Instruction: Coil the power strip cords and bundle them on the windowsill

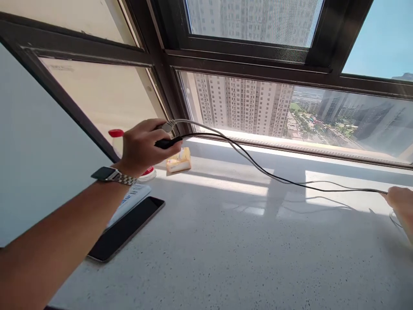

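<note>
My left hand, a watch on its wrist, is raised above the counter and closed around the ends of two cables. A dark plug shows between its fingers, with a greyish connector above it. A black cable and a pale grey cable run from there to the right, crossing and sagging slightly over the counter. At the right edge, my right hand is closed on both cables; its fingers are partly out of view. A thin loop of cable hangs below it.
On the speckled white counter lie a dark-screened phone or tablet and a printed packet. A yellow-and-white tissue pack and a red-capped bottle stand near the corner. Dark-framed windows border the counter's back and left.
</note>
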`<action>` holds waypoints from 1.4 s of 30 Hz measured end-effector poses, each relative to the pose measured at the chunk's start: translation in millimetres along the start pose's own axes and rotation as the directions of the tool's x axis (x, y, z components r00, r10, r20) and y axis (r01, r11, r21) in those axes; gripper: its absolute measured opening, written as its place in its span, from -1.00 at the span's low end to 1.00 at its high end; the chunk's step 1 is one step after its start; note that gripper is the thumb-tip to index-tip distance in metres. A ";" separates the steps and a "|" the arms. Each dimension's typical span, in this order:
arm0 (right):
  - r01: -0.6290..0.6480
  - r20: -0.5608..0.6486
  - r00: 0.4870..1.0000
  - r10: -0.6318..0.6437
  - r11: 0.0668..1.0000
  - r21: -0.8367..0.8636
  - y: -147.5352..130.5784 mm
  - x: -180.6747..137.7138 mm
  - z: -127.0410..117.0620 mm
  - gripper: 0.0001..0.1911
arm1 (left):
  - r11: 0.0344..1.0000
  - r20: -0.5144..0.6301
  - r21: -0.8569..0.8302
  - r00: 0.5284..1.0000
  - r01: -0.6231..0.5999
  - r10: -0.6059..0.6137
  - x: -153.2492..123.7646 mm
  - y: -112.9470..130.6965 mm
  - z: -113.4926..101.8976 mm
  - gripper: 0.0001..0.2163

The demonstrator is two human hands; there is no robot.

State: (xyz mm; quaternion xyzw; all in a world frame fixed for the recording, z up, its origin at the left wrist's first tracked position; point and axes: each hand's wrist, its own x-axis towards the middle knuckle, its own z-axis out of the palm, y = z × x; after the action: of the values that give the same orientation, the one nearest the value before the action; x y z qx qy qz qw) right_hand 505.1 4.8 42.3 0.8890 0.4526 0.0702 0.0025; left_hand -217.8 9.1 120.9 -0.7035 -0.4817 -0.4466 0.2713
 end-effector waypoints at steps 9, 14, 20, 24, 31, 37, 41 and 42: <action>0.345 0.125 0.932 -0.340 0.938 -0.020 -93.2 -88.6 10.9 -0.63 | 0.859 0.308 -0.511 0.939 0.030 0.151 36.5 101.1 -20.9 -0.71; 0.786 -0.329 0.585 -0.741 0.420 0.453 -167.9 -186.4 -44.8 0.29 | 0.350 0.448 -0.812 0.883 0.467 -0.141 36.3 131.1 -20.9 -0.79; 0.541 -0.568 0.230 -0.790 -0.381 0.750 -240.2 -271.4 -69.4 -0.52 | 0.266 0.243 -0.922 0.955 0.282 -0.170 3.4 109.7 -16.8 -0.82; 0.212 -0.304 0.200 -0.931 -0.262 0.942 -247.4 -259.7 -49.1 -0.56 | 0.194 0.363 -0.855 0.824 0.480 -0.436 36.4 87.2 -45.9 -0.76; 0.075 -0.187 0.540 -0.821 -0.175 0.982 -238.8 -248.8 -47.9 -0.50 | 0.800 0.275 -0.513 0.943 0.311 -0.190 11.8 88.4 -17.0 -0.79; 0.381 -0.298 0.736 -0.608 0.009 0.924 -254.5 -259.6 -43.7 -0.58 | 0.536 0.655 -0.614 0.753 0.579 -0.064 -78.8 190.3 45.4 -0.57; 0.565 -0.329 0.665 -0.670 0.163 0.809 -254.8 -266.5 -43.5 -0.71 | -0.369 0.872 -0.483 0.473 0.794 -0.122 -73.5 239.9 74.9 -0.48; 0.588 -0.322 0.641 -0.696 0.176 0.790 -253.1 -268.5 -44.7 -0.76 | -0.548 0.907 -0.408 0.393 0.730 -0.151 -65.5 242.9 80.5 -0.49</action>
State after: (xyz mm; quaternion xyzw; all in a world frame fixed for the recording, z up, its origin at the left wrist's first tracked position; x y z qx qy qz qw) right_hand 140.0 -64.6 36.4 0.4950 0.7531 -0.2169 -0.3752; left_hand 26.2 -48.5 37.9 -0.3401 -0.3030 -0.5333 -0.7129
